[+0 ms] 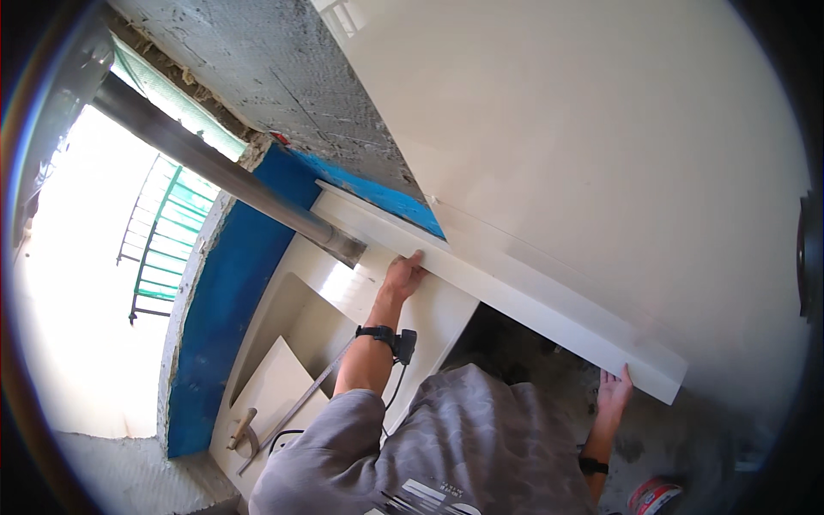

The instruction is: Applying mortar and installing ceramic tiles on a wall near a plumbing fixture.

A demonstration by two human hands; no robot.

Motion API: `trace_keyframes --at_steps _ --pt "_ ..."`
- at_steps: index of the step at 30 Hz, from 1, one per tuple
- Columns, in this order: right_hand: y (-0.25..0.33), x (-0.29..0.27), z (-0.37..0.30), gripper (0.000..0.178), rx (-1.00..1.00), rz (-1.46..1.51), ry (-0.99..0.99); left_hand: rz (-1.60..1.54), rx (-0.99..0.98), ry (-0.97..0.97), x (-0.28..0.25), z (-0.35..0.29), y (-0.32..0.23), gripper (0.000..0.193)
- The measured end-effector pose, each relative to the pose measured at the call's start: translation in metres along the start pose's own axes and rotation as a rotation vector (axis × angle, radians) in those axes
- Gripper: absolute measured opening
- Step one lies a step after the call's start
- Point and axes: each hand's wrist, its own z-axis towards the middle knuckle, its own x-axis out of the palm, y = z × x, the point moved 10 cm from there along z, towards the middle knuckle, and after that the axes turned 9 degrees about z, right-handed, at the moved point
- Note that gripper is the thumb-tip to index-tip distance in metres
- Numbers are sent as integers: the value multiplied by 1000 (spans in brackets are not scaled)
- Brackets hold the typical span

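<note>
The long white strip [515, 296] looks smooth and faintly glossy. Above it, the wall tile [601, 137] is polished, the cement wall [266, 77] rough and matt. Left of it: a smooth grey pipe [215, 170] and a wooden tool handle [243, 427]. Below it, a matt cloth shirt [489, 429].

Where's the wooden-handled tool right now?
In the head view's lower left, the wooden-handled tool lies just left of the long metal strip; the left hand is farther up and right.

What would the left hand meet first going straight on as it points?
The long white strip: the left hand seems to touch its near edge. Behind the strip comes the wall, though depth is hard to judge.
</note>
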Motion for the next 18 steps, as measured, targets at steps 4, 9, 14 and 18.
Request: trace_keyframes --at_steps 4,9,14,18 --pt "1 -6 4 57 -19 -15 -40 39 10 16 7 -5 -4 33" --pt "-1 -6 6 57 -6 8 -24 25 13 22 10 -8 -9 34" --pt "-1 -5 5 55 -6 -1 -34 31 13 17 10 -8 -9 35" --pt "-2 -4 5 53 4 5 -35 11 7 26 10 -8 -8 37"
